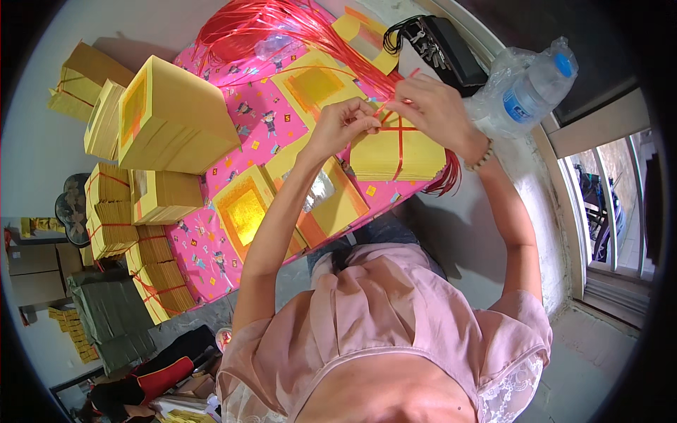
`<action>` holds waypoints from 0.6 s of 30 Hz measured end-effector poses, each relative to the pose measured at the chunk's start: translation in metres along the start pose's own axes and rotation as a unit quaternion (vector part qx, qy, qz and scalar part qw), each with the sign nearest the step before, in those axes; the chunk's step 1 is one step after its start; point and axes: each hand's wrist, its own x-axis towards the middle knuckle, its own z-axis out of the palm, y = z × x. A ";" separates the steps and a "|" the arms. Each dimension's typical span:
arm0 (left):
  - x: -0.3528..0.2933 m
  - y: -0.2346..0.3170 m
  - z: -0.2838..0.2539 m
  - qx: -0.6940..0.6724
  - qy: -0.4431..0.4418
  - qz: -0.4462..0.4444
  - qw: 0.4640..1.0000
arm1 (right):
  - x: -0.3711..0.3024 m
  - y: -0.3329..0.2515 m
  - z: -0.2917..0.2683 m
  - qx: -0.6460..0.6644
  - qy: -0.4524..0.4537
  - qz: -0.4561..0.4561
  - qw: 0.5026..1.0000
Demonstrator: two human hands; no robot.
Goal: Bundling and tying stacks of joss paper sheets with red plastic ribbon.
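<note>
A thick stack of yellow paper (367, 161) sits at the table's right corner, with red plastic ribbon (400, 148) crossed over its top. Just above the crossing, my left hand (345, 125) pinches a strand of the ribbon between thumb and fingers. Close beside it, my right hand (438, 113) also grips ribbon, and a short red end sticks up past its fingers. The ribbon between my fingertips is partly hidden. Beyond both hands lies a long loose bunch of red ribbon strands (296, 22), reaching down toward the stack.
Yellow sheets with gold foil (243, 215) and silver foil (321, 192) lie on the pink patterned tablecloth (204, 264). A tall yellow paper stack (187, 113) and tied bundles (166, 282) line the left side. Keys (430, 51), a black pouch (458, 60) and a bagged bottle (529, 102) are at right.
</note>
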 end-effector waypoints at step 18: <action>0.001 0.014 -0.010 -0.048 -0.034 -0.138 0.989 | -0.026 -0.019 0.021 0.084 -0.134 0.014 0.987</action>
